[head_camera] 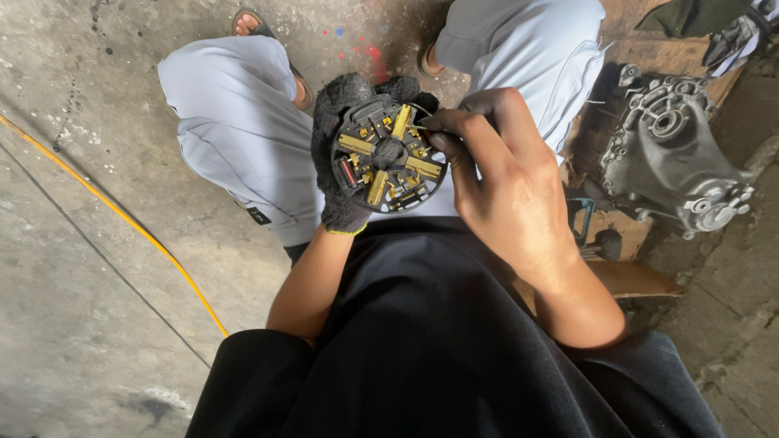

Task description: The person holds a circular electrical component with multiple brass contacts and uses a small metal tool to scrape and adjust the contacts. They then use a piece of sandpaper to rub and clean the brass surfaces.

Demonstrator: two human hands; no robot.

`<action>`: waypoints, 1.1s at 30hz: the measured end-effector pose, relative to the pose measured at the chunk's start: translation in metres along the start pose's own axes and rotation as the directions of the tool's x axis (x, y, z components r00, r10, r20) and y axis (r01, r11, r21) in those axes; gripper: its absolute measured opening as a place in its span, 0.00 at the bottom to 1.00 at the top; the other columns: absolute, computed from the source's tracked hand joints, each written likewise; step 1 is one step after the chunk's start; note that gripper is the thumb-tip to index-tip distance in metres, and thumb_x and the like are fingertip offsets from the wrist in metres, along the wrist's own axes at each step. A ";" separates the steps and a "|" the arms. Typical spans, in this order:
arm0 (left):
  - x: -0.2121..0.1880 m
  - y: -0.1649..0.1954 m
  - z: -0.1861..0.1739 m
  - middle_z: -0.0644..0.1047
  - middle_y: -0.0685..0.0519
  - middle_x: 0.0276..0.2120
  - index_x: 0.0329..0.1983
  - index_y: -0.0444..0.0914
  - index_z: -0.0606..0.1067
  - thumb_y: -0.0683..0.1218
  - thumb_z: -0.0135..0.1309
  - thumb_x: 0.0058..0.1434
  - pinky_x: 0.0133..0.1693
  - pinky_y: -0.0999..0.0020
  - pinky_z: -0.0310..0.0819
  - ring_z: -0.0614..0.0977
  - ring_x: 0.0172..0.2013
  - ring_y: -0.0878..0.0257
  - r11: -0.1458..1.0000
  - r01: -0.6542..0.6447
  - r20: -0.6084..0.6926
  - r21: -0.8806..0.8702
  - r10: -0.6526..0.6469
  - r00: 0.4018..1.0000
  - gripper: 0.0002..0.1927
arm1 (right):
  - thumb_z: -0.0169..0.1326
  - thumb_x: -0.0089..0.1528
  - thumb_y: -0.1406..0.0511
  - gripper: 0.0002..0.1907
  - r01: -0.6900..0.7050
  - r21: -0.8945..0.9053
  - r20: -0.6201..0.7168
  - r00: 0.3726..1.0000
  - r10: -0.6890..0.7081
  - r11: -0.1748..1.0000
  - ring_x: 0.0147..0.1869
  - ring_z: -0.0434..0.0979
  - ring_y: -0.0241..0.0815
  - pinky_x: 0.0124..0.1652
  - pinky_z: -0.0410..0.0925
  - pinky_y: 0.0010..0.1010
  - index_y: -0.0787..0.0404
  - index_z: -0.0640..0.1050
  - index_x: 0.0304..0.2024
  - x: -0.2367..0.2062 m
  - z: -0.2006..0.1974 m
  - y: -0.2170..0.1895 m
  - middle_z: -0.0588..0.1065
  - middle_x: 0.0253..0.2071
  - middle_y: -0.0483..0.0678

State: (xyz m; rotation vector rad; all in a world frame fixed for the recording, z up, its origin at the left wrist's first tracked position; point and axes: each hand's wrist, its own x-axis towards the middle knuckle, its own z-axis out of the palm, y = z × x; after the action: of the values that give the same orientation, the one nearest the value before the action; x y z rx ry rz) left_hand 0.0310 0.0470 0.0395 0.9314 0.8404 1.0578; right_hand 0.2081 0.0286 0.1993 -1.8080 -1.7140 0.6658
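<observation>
The left hand (345, 162), in a black glove, is wrapped around a round black part (388, 154) with gold bars, near the middle. The bare right hand (503, 178), at three o'clock, pinches a thin metal bit (419, 127) on its rim.

Counted: 1 round black brush plate (388, 156) bearing 4 brass-coloured brush holders (423, 167); 1 black glove (341, 207); 1 bare hand (510, 195); 1 grey metal housing (669, 158); 1 yellow cable (122, 217); 2 sandalled feet (247, 20).
</observation>
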 end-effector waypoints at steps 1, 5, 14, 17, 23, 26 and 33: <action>0.002 0.000 0.000 0.77 0.42 0.55 0.64 0.32 0.69 0.44 0.60 0.69 0.59 0.56 0.76 0.80 0.54 0.53 0.967 0.084 -0.029 -0.240 -0.094 0.995 0.24 | 0.62 0.70 0.72 0.07 -0.008 -0.004 0.013 1.000 0.008 1.000 0.48 0.81 0.48 0.46 0.74 0.37 0.64 0.79 0.50 0.002 -0.002 0.001 0.74 0.47 0.52; 0.003 0.004 0.001 0.75 0.42 0.57 0.69 0.34 0.65 0.44 0.57 0.71 0.61 0.54 0.74 0.78 0.58 0.50 0.931 0.115 0.058 -0.347 -0.101 0.993 0.26 | 0.64 0.68 0.72 0.07 0.061 -0.078 0.058 0.997 -0.056 0.995 0.47 0.79 0.49 0.46 0.72 0.37 0.65 0.80 0.48 0.009 -0.016 0.008 0.75 0.42 0.50; 0.006 0.015 0.013 0.73 0.43 0.60 0.71 0.37 0.63 0.40 0.57 0.71 0.61 0.52 0.74 0.77 0.60 0.49 0.847 0.239 0.156 -0.475 -0.186 0.970 0.28 | 0.66 0.66 0.75 0.07 0.246 -0.101 0.037 0.969 -0.244 0.964 0.44 0.76 0.46 0.44 0.71 0.33 0.66 0.80 0.44 0.010 -0.019 0.024 0.75 0.41 0.49; 0.005 0.015 0.013 0.73 0.43 0.60 0.72 0.37 0.63 0.40 0.57 0.71 0.61 0.52 0.75 0.77 0.60 0.49 0.855 0.240 0.168 -0.460 -0.182 0.969 0.28 | 0.67 0.66 0.75 0.07 0.253 -0.112 0.024 0.967 -0.252 0.961 0.43 0.76 0.43 0.42 0.71 0.31 0.65 0.81 0.44 0.009 -0.016 0.025 0.76 0.40 0.48; 0.001 0.006 0.010 0.73 0.42 0.61 0.72 0.37 0.63 0.40 0.57 0.71 0.61 0.52 0.75 0.77 0.61 0.49 0.831 0.273 0.158 -0.484 -0.223 0.962 0.28 | 0.66 0.64 0.76 0.09 0.295 -0.132 -0.001 0.955 -0.297 0.946 0.44 0.76 0.44 0.41 0.71 0.32 0.66 0.81 0.46 0.006 -0.012 0.027 0.76 0.42 0.49; -0.002 0.000 0.007 0.73 0.42 0.62 0.72 0.37 0.63 0.40 0.57 0.71 0.61 0.51 0.75 0.77 0.61 0.49 0.806 0.288 0.139 -0.518 -0.253 0.958 0.28 | 0.67 0.66 0.75 0.10 0.278 -0.145 0.022 0.960 -0.278 0.950 0.43 0.77 0.43 0.41 0.71 0.31 0.65 0.82 0.48 0.003 -0.012 0.028 0.76 0.41 0.48; -0.004 -0.004 0.005 0.73 0.42 0.62 0.72 0.37 0.63 0.40 0.57 0.70 0.61 0.51 0.75 0.77 0.61 0.49 0.799 0.285 0.132 -0.530 -0.255 0.958 0.28 | 0.67 0.67 0.74 0.07 0.256 -0.081 0.052 0.966 -0.252 0.963 0.42 0.79 0.43 0.41 0.72 0.30 0.65 0.81 0.46 0.005 -0.014 0.032 0.76 0.41 0.49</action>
State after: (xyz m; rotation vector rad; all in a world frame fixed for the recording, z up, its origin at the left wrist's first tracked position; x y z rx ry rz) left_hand 0.0359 0.0414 0.0379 0.3376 0.5541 0.9400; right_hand 0.2416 0.0321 0.1876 -1.6008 -1.9877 0.5295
